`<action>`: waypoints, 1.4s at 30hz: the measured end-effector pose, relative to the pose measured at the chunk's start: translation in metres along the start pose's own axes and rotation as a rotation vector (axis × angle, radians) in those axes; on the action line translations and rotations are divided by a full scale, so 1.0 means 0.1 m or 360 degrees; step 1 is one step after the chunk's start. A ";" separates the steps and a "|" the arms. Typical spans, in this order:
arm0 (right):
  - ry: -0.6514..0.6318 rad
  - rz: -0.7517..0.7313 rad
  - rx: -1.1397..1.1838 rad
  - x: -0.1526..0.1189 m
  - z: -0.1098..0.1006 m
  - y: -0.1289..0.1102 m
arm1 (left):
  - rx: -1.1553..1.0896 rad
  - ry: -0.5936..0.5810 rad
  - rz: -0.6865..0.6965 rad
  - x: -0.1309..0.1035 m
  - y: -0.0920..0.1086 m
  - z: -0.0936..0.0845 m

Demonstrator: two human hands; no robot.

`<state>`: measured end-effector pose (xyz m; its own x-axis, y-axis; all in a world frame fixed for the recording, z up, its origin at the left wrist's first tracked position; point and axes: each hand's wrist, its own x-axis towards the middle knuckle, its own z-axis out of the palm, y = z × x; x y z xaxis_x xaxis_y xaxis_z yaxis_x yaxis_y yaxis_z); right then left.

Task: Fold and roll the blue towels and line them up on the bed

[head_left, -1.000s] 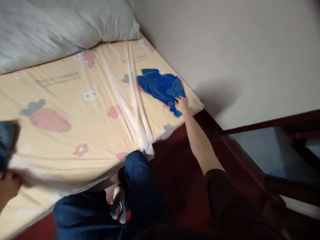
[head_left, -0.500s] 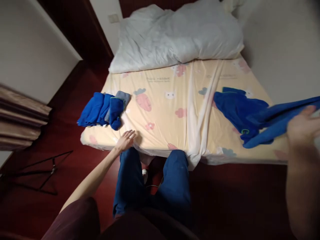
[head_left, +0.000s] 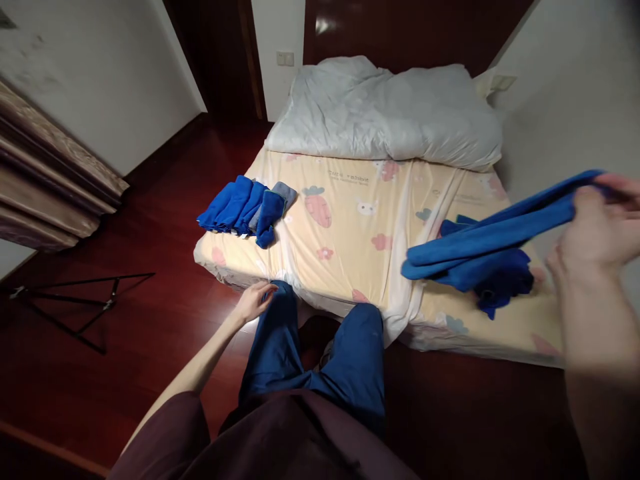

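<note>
My right hand [head_left: 603, 223] is closed on one end of a long blue towel [head_left: 490, 233], raised at the right above the bed. The towel stretches leftward from my fingers, its far end hanging over the sheet. Beneath it, a rumpled blue cloth [head_left: 507, 277] shows in part on the bed; whether the two are joined I cannot tell. My left hand [head_left: 256, 301] hovers by my left knee at the bed's front edge, fingers loosely curved and holding nothing. Beyond it lies a stack of folded blue towels [head_left: 235, 205], with a grey one [head_left: 284, 193] at its right side.
The bed [head_left: 345, 257] wears a yellow patterned sheet with a gathered fold. A white quilt [head_left: 385, 113] lies bunched at the headboard. On the floor at left are black tripod legs [head_left: 80, 303], near a curtain [head_left: 55, 180]. A wall stands close on the right.
My right hand has lifted the blue towel and swung its end leftward across the bed. My left hand has drawn back from the sheet to my knee. The view has tilted up.
</note>
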<state>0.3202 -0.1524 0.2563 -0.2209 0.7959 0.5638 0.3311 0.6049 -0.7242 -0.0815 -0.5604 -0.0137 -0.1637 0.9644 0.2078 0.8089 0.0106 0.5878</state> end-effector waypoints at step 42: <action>-0.0815 -0.0517 -0.0125 -1.96 0.69 -0.77 | -0.0648 -0.0193 0.0379 1.05 2.08 -0.24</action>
<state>0.2752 -0.3529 0.1741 -0.7285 0.4946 0.4740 0.2351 0.8304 -0.5051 0.0561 -0.4628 0.1490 0.0858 0.9516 0.2952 0.5252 -0.2950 0.7982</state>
